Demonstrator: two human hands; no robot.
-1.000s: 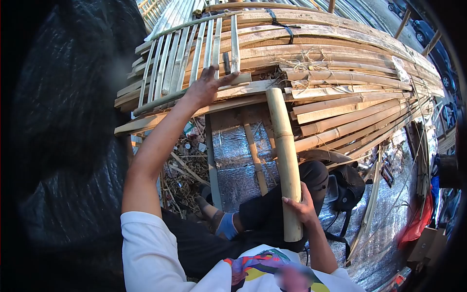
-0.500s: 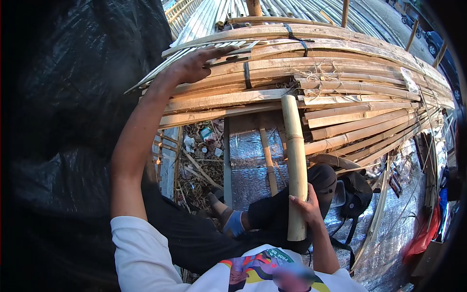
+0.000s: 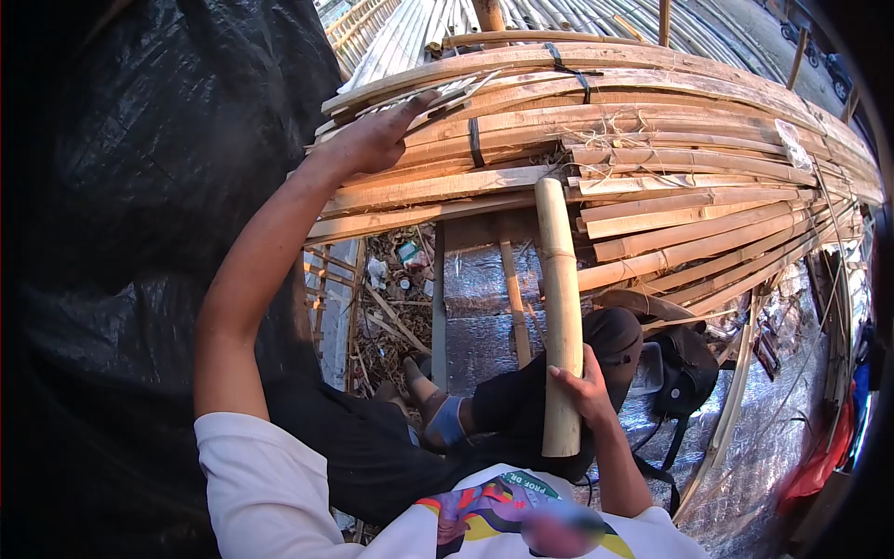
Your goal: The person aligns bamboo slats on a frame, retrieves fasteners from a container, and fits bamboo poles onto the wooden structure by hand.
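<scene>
My left hand (image 3: 374,142) is closed over a few thin pale bamboo strips (image 3: 453,96) at the left end of the stack, its index finger lying across them. Part of the grip is hidden behind the hand. Below, my right hand (image 3: 585,389) is wrapped round the lower part of a thick bamboo pole section (image 3: 562,270). The pole stands nearly upright in view over my right leg, its top end against the edge of the split bamboo slats (image 3: 521,124).
Black plastic sheeting (image 3: 177,168) hangs at the left. Black ties (image 3: 476,142) bind some slats. A black bag (image 3: 686,377) sits right of my knee on silver foil sheeting (image 3: 745,456). Bamboo poles (image 3: 559,14) lie beyond the stack, with litter (image 3: 407,252) below it.
The thin strips have shifted right, sticking out less at the left, and my left hand has closed over them. The right hand and pole have stayed nearly in place.
</scene>
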